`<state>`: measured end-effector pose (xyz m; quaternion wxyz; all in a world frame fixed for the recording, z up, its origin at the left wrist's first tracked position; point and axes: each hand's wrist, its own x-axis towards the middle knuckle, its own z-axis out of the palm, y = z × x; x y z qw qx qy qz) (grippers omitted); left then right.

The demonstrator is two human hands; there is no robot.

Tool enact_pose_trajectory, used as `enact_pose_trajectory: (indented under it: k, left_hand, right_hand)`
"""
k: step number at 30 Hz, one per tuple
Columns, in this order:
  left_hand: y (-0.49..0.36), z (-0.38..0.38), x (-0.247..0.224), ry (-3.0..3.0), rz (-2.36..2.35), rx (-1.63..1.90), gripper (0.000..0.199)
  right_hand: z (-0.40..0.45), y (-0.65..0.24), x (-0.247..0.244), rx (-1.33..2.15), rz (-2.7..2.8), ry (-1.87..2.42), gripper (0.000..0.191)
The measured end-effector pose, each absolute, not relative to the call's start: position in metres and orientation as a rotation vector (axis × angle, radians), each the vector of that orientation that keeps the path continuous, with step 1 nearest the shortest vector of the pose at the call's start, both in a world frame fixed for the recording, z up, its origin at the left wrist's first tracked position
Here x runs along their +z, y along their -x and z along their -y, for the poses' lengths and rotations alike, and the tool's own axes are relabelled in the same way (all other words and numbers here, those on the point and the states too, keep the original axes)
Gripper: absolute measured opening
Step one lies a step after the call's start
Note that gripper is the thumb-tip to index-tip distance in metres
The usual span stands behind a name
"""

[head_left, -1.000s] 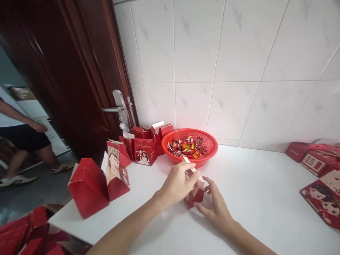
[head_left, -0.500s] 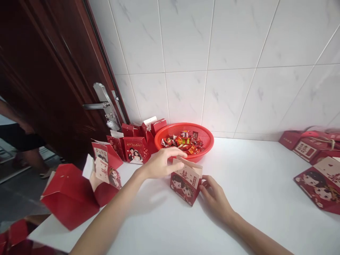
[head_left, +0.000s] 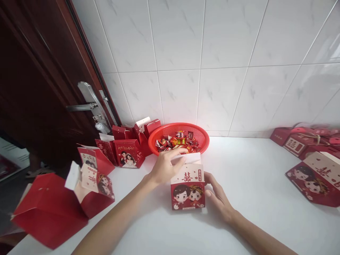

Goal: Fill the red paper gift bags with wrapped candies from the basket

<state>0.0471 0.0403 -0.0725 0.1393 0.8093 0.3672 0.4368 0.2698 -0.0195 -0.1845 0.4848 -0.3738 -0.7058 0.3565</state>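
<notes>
A red and cream wedding candy box [head_left: 188, 193] stands upright on the white table, its front with two cartoon faces turned towards me. The pale top flap is raised. My left hand [head_left: 168, 166] has this flap between thumb and index finger at the box's upper left. Against the right side of the box lies my right hand [head_left: 219, 196], fingers curled around the back edge and thumb at the side. Right behind the box is a red plastic basket [head_left: 205, 143] with wrapped candies [head_left: 177, 141] in it. The box's inside is hidden from me.
Several red boxes stand at the left, among them a large plain one [head_left: 50, 209] and one with a bridal couple [head_left: 129, 154]. To the right are another cartoon box [head_left: 316, 179] and string-tied boxes [head_left: 300, 143]. A tiled wall [head_left: 180, 92] and a dark door [head_left: 39, 71] bound the table.
The box has turned so its front faces me squarely, and its pale flap now stands up. My left hand has come onto the flap. The view has shifted slightly right.
</notes>
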Motion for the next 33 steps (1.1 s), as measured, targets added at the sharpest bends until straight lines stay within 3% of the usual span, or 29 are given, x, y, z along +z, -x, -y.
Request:
enact_pose_trajectory:
  k: [8, 13, 18, 21, 25, 27, 33]
  left_hand:
    - [-0.044, -0.039, -0.064, -2.249, -0.911, 0.981, 0.024]
    - [-0.033, -0.066, -0.053, -2.133, -0.918, 0.912, 0.044]
    - [-0.030, -0.128, -0.057, -2.157, -1.138, 0.827, 0.034]
    - [-0.042, -0.154, -0.060, -2.318, -1.213, 0.472, 0.033]
    - [-0.068, -0.162, -0.066, -2.509, -1.340, -0.175, 0.060]
    - [-0.081, -0.160, -0.071, -2.534, -1.441, -0.336, 0.069]
    - [-0.100, -0.159, -0.076, -2.558, -1.542, -0.454, 0.049]
  right_hand:
    - [0.018, -0.264, -0.185, 0.862, 1.790, 1.025, 0.042]
    - [0.018, -0.265, -0.181, 0.916, 1.792, 1.033, 0.050]
    - [0.021, -0.270, -0.177, 0.993, 1.767, 0.852, 0.056]
    - [0.019, -0.270, -0.181, 1.024, 1.634, 0.905, 0.054]
    - [0.015, -0.267, -0.188, 1.096, 1.487, 0.976, 0.051]
    - [0.014, -0.266, -0.188, 1.100, 1.473, 0.979, 0.049]
    - [0.014, -0.266, -0.179, 1.075, 1.576, 1.023, 0.048]
